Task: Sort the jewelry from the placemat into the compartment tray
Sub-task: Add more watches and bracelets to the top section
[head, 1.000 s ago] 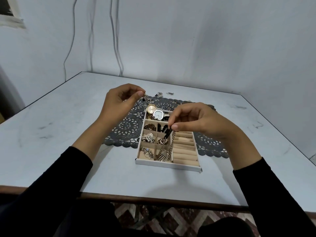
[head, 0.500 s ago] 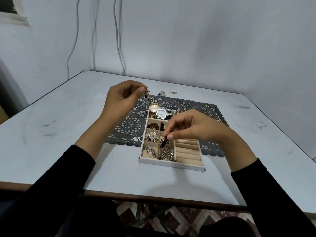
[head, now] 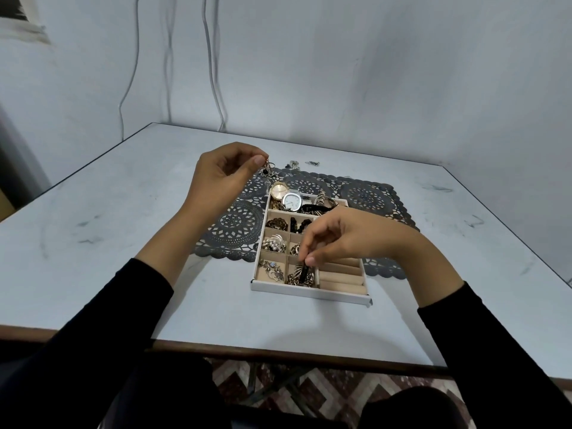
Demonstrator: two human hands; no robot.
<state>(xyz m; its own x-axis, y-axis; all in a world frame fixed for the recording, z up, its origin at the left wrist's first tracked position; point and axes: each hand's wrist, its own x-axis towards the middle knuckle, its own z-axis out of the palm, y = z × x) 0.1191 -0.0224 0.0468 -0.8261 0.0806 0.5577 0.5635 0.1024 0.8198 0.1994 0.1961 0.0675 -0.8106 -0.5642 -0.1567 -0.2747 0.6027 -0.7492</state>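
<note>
Left hand (head: 221, 178) pinches a dangling charm (head: 266, 170) above centre frame, while right hand (head: 343, 239) pinches a black piece (head: 305, 271) over the tray's (head: 309, 294) bottom-middle compartment.

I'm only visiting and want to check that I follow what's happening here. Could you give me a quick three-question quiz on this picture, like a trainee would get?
1. True or false: the left hand holds nothing.
2. The right hand pinches a black piece over which row of the tray? A. the far row. B. the near row. C. none, it is off to the side.
3. Fill in: the tray's far compartment holds two ____.

Key
1. False: it pinches a small dangling piece.
2. B.
3. watches.
</note>
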